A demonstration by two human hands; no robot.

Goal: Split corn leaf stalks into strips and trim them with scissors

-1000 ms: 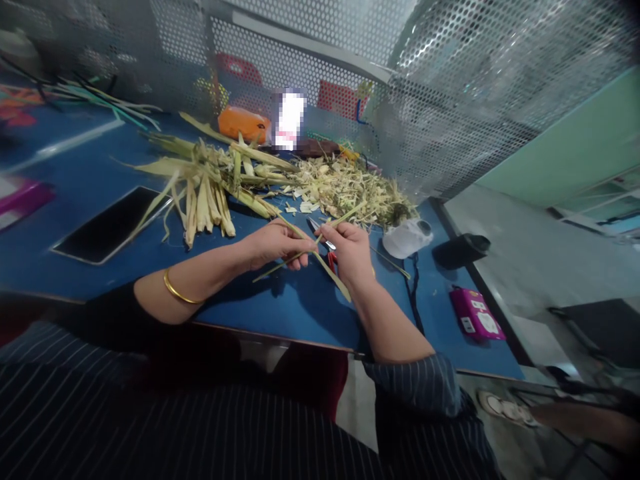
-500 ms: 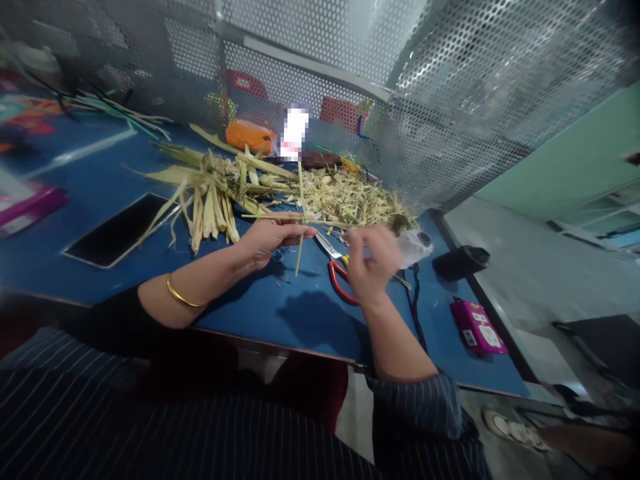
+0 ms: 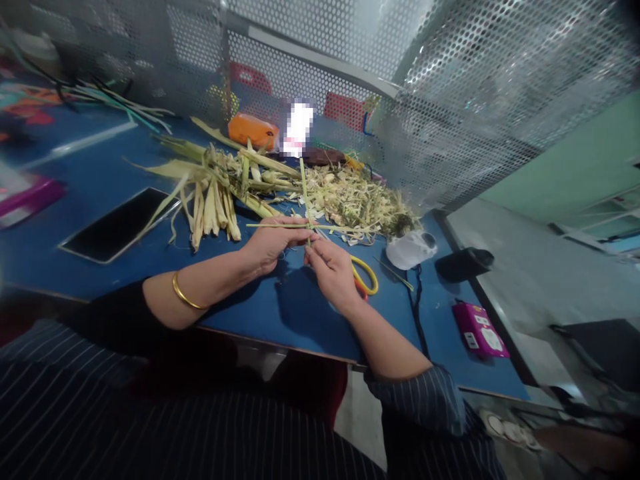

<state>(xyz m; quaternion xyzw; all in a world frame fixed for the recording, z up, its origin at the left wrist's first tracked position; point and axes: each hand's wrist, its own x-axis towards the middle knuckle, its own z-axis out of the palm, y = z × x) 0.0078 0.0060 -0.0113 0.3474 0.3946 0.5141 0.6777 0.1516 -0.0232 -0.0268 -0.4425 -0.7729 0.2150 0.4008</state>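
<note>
My left hand [image 3: 273,244] is closed on two thin pale leaf strips [image 3: 280,225] that cross each other, one lying sideways and one standing up. My right hand [image 3: 334,270] pinches the lower end of the upright strip just under the crossing. Scissors with a red and yellow handle [image 3: 367,280] lie on the blue table [image 3: 280,313] right behind my right hand. A bundle of pale green leaf stalks [image 3: 210,193] and a heap of dry trimmings [image 3: 355,200] lie beyond my hands.
A dark phone [image 3: 117,223] lies flat at the left. A white plastic cup [image 3: 410,249], a black object [image 3: 463,263] and a pink box [image 3: 480,328] stand toward the right edge. An orange case [image 3: 253,131] sits by the perforated metal screen [image 3: 450,100].
My right hand came back from above the scissors to the strips and took hold under the crossing. My left hand kept its grip and barely moved.
</note>
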